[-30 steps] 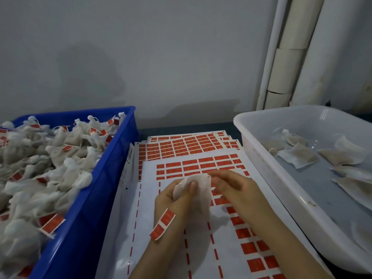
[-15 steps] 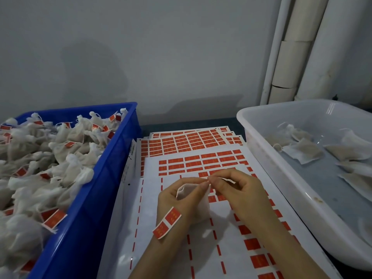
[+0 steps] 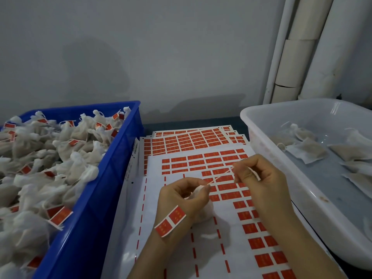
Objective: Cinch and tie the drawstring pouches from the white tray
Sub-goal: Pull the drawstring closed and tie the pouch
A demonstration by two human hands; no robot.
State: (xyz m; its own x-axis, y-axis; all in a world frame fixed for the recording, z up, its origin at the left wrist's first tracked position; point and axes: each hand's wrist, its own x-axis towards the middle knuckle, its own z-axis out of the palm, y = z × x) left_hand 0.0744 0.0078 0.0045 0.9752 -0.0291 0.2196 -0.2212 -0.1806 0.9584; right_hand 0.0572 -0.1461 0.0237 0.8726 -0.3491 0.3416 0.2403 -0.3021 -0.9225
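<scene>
Mostly hidden inside left hand [image 3: 181, 198] grip, clamped tight — pouch [image 3: 207, 210], above sticker sheets [image 3: 209, 264]. Pinched taut in right hand [image 3: 259, 182] grip — drawstring [image 3: 219, 177], end blurred. White tray [image 3: 261, 137] cut off at right edge.

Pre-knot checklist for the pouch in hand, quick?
1. Hold: left hand grips pouch: ok.
2. Pull: right hand pinches drawstring: ok.
3. Tension: drawstring runs taut between the hands: ok.
4. Pouch mouth fully cinched: cannot tell, fingers hide it.
5. Tag: red label stuck on left wrist: ok.
6. Supply: loose pouches lie in white tray: ok.
</scene>
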